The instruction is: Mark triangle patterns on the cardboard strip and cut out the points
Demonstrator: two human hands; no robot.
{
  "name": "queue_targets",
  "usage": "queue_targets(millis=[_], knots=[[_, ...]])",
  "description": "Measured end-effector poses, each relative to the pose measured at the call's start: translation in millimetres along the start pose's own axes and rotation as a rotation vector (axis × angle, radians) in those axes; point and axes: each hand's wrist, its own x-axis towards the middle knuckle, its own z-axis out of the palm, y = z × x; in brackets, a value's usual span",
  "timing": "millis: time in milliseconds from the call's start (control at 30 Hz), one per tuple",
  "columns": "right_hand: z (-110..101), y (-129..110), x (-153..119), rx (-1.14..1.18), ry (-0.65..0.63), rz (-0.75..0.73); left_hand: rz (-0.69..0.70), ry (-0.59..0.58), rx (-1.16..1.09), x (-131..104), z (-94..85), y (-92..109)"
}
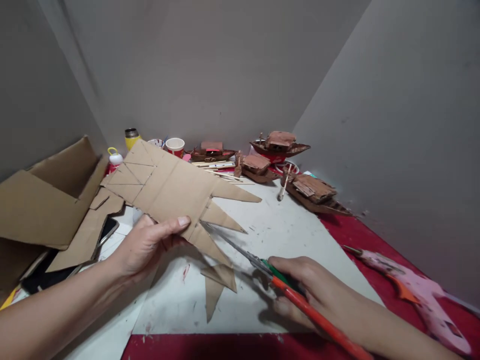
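My left hand (155,242) pinches the lower edge of a flat piece of cardboard (165,182), thumb on top. Pencil lines cross the cardboard's left end, and pointed strips stick out from its right side. My right hand (300,282) is closed around the handles of scissors (258,262), which show red-orange and green. The blade tips touch the cardboard at the base of two pointed strips, just right of my left thumb. Below the scissors, cut cardboard scraps (214,295) lie on the white sheet (180,310).
Several small brown model boats (315,190) stand at the back, near thin sticks (225,172) and a paper cup (175,146). A pink glue gun (412,295) lies on the red surface at right. An open cardboard box (48,200) and dark phone-like object (108,231) are at left.
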Motion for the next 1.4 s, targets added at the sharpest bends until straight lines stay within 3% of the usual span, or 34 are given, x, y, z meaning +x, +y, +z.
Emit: queue_targets(millis=[367,667,933,1400], knots=[[-1,-4,-8,0.006,-0.015,0.058,-0.049,-0.004,-0.072,4,3.2,-18],[2,-4,-9,-0.007,0.095,0.052,-0.055,-0.006,-0.033,2,3.1,-19],[12,11,-8,0.166,-0.064,0.061,-0.054,-0.035,-0.070,3,0.5,-24],[14,20,-7,0.389,-0.058,0.021,-0.140,-0.075,-0.131,2,-1.2,-18]])
